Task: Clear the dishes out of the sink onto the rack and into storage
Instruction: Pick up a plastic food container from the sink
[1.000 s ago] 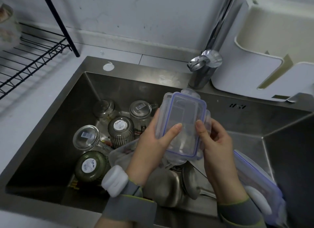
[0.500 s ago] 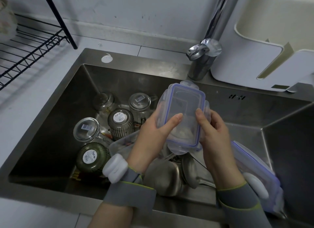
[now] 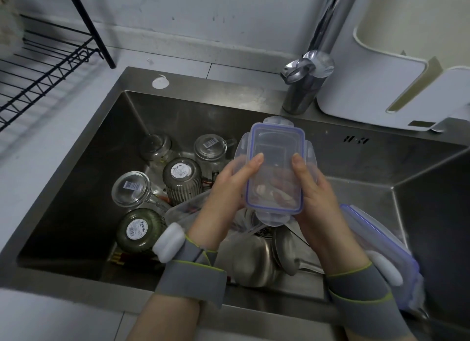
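Both hands hold a clear plastic container with a blue-rimmed lid (image 3: 276, 147) above the steel sink (image 3: 84, 178). My left hand (image 3: 226, 188) grips its left side, thumb lying on the lid. My right hand (image 3: 318, 193) grips the right side, thumb on top too. Below, several upturned glass jars and cups (image 3: 181, 178) stand at the sink's left. A clear tub (image 3: 183, 211), a steel bowl (image 3: 251, 259) and a ladle (image 3: 284, 249) lie under my hands. Another blue-rimmed container (image 3: 381, 241) leans at the right.
A black wire rack (image 3: 43, 68) stands on the counter at upper left. The chrome tap (image 3: 307, 78) rises behind the sink. A white plastic bin (image 3: 381, 68) sits at upper right. Chopsticks (image 3: 119, 258) lie on the sink floor.
The container has turned from tilted to more upright in my hands and come a little nearer to me. Both hands keep their hold; the view has shifted slightly.
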The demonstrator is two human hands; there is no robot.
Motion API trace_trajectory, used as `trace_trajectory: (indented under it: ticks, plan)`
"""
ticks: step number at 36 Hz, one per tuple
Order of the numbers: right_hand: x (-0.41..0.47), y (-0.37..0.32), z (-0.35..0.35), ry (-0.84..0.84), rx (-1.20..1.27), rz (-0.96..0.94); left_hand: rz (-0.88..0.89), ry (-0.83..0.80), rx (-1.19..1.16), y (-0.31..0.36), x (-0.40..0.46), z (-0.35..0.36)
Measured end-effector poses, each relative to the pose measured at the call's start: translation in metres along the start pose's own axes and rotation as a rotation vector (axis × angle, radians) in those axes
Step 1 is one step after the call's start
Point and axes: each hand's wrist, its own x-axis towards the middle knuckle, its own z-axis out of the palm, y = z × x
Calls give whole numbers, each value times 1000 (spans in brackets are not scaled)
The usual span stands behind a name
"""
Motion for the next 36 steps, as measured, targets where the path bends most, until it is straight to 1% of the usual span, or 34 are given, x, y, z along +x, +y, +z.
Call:
trace_trajectory:
  ticks: [4,7,10,14,23,26,29,31,33,36]
  plan:
    - [0,2,1,-101,20,56,-17,105,-31,4,0,1]
    - [-1,3,3,-180,62,149,7,179,9,3,1,0]
    - [2,3,-1,-175,201,266,30,194,59,3,1,1]
    - [3,5,-6,-161,282,326,5,232,102,4,1,4]
    - [7,5,-12,-232,367,473,-10,199,99,-2,2,0]
    - [7,2,-14,-243,390,525,-34,157,90,-3,2,-2]
    - [7,1,-15,-220,382,530,-41,120,100,-4,2,-1]
    - [6,0,-14,-223,377,515,-14,116,104,-3,2,1]
    - [5,0,-12,-204,365,458,29,119,146,-5,4,3]
    - [5,0,-10,-174,325,324,94,88,191,-5,5,4]
